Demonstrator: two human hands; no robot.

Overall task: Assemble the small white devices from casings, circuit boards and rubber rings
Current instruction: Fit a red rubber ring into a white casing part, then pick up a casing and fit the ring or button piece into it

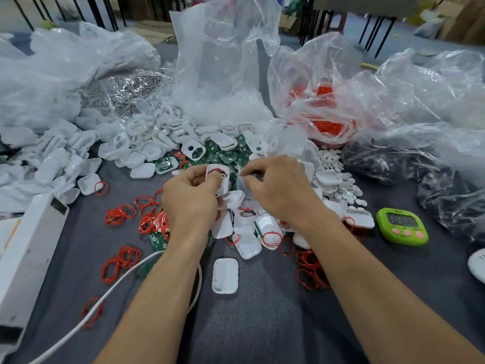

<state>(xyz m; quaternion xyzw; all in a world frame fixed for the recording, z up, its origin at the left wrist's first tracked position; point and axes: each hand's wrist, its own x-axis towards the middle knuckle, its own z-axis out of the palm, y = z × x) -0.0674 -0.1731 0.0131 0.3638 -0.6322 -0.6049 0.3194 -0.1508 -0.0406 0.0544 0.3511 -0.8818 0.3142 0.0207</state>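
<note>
My left hand (190,198) grips a white casing (220,177) with a green circuit board and a red rubber ring inside it. My right hand (278,189) is just to its right, fingers curled and pinching something small at its fingertips; what it is I cannot tell. Below both hands lies a pile of white casings (246,224), some with boards and rings fitted. Loose red rubber rings (120,214) are scattered on the grey cloth at the left and right. Green circuit boards (231,153) lie heaped behind my hands. One empty casing (225,275) lies alone between my forearms.
Clear plastic bags (225,61) of parts ring the back of the table; one holds red rings (325,122). A green timer (402,225) sits at right, small white oval pieces (341,179) behind it. A white box (29,253) and white cable (110,292) lie at left.
</note>
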